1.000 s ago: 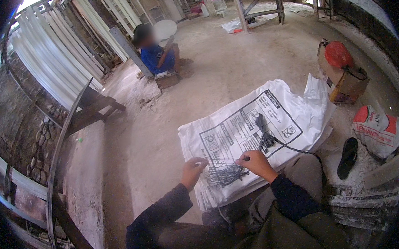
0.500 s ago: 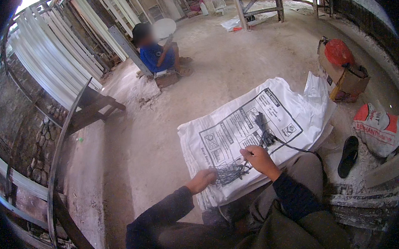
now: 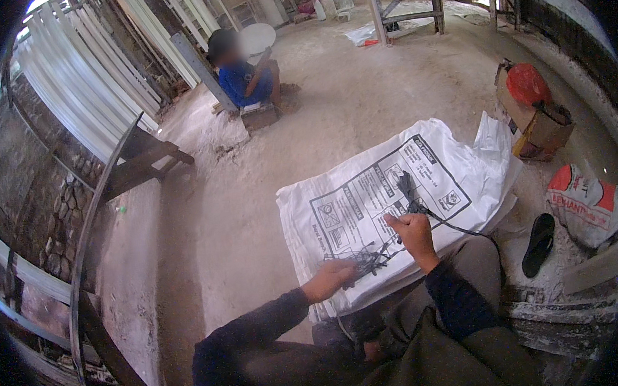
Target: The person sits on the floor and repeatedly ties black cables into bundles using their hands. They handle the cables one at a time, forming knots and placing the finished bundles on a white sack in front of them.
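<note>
A stack of white printed sacks [image 3: 303,206] lies across my lap and in front of me. My left hand [image 3: 330,279] is closed on a loose tangle of dark string [image 3: 371,258], just above the sacks' near left part. To its right, my right hand [image 3: 414,237] is pinched on what looks like a strand from that tangle; the strand itself is hard to make out. Beyond my right hand, a second dark bundle of string [image 3: 405,185] rests on the top sack. A dark cord [image 3: 460,229] runs from near it toward my right knee.
At the right are a black sandal [image 3: 539,244], a red and white sack [image 3: 587,204], and a cardboard box [image 3: 542,126] with a red bag [image 3: 527,84] on it. A wooden bench [image 3: 144,157] stands left. Farther back, a person in blue [image 3: 246,83] sits low beside a post.
My left hand has moved right with the tangle, which now looks more bunched. My right hand has shifted right and slightly away from me. The seated person stays in place.
</note>
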